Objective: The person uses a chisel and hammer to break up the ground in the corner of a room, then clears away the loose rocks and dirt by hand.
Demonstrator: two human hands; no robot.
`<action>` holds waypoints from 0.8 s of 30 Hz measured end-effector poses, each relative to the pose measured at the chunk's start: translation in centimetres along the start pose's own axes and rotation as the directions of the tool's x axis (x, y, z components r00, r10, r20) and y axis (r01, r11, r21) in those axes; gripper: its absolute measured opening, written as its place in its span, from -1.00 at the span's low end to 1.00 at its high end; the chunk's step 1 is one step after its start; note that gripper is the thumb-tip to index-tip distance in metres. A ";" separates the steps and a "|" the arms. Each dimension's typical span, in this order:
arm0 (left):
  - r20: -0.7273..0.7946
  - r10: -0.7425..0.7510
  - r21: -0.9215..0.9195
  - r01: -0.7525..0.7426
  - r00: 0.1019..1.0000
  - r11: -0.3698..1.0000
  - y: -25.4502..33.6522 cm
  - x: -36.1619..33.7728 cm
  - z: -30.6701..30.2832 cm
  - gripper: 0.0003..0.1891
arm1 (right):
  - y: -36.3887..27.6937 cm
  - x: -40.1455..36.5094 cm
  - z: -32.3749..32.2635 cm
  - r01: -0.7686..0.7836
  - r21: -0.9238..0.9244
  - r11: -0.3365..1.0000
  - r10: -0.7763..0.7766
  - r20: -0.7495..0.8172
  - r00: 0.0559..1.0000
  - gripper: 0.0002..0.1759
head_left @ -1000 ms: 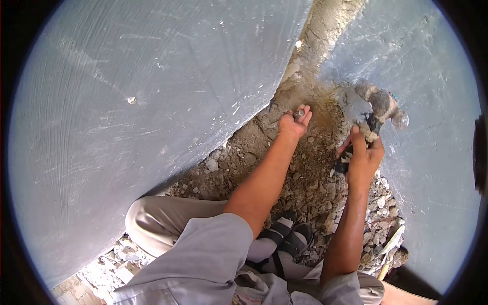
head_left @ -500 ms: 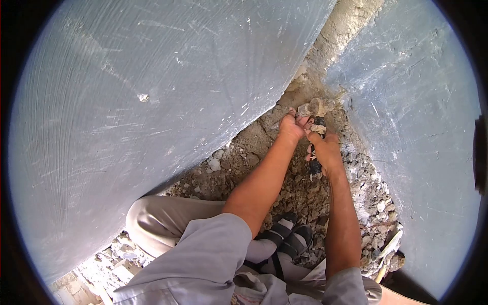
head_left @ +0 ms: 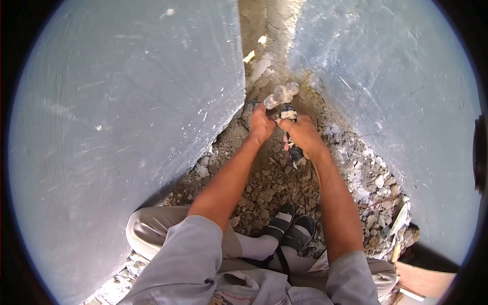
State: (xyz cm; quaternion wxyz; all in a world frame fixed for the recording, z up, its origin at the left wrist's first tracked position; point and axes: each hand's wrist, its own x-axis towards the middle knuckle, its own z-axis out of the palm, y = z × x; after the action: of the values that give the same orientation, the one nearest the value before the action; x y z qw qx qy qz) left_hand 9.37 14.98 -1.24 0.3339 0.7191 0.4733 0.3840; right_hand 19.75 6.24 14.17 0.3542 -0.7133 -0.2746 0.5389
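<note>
A hammer (head_left: 283, 95) with a dusty, pale head and a black wrapped handle is in the upper middle of the view, in the corner between two grey walls. My right hand (head_left: 305, 134) is closed round its handle, below the head. Scraps of pale material cling to the handle. Just left of it, my left hand (head_left: 261, 125) has its fingers curled, close beneath the hammer head. A small dark shape shows between the two hands, but what the left fingers hold is hidden.
Grey walls stand to the left (head_left: 122, 132) and right (head_left: 406, 101). Broken rubble (head_left: 264, 188) covers the ground between them. My sandalled feet (head_left: 292, 229) rest on it. At lower right lie a pale strip (head_left: 400, 218) and a brownish board (head_left: 426, 278).
The view has turned, so the wall corner and both hands appear further left. The hammer head now shows more clearly above my hands. My right hand keeps its hold on the handle.
</note>
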 end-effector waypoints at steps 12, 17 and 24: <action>0.585 0.009 -0.187 0.124 0.811 0.975 -5.3 5.0 -1.4 -0.94 | -5.1 -5.6 -2.6 0.553 0.105 0.827 -0.495 -0.332 0.803 -0.65; 0.622 -0.081 -0.062 0.151 0.779 0.987 -3.7 4.4 -3.0 -0.87 | -4.8 -3.4 -1.3 0.825 0.058 0.562 -0.682 -0.532 0.502 -0.79; 0.593 -0.016 -0.016 0.032 0.805 0.999 -5.9 3.9 -2.3 -0.71 | 0.3 -1.5 0.5 0.127 -0.146 0.981 -0.133 -0.029 0.991 -0.70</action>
State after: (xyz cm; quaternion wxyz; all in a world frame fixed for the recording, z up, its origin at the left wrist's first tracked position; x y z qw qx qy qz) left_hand 5.90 20.83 -4.19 0.4788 0.7927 0.3496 0.1419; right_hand 18.93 5.04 14.70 0.3417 -0.7276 -0.3518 0.4796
